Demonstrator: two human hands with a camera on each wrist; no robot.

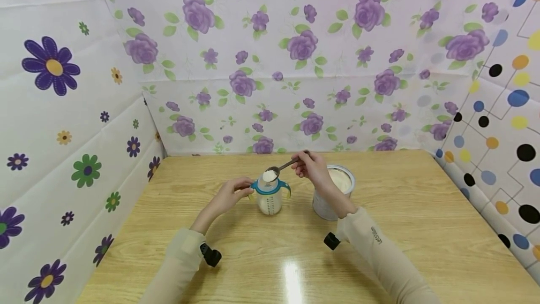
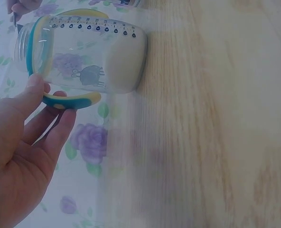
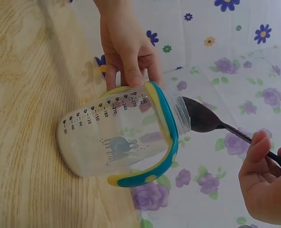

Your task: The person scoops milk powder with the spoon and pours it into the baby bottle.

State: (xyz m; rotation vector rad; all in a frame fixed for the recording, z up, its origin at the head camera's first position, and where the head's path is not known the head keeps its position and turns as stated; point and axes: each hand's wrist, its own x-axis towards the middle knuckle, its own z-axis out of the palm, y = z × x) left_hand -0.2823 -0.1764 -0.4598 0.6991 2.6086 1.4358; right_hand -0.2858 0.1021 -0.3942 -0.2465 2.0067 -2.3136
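A clear baby bottle (image 1: 270, 201) with a blue collar and two side handles stands upright on the table, its neck uncapped. White powder fills its lower part, as the left wrist view shows. My left hand (image 1: 229, 195) pinches the bottle's left handle (image 2: 76, 100) between thumb and fingers. Over the bottle's mouth is the bowl of a dark spoon (image 3: 201, 115), heaped with white powder (image 1: 270, 175). My right hand (image 1: 311, 169) grips that spoon by its handle, which slopes up to the right.
A tin (image 1: 325, 206) of pale powder stands open on the wooden table (image 1: 270, 257), right of the bottle and partly behind my right forearm. Flowered cloth (image 1: 261, 60) hangs behind the table, with patterned cloth along both sides.
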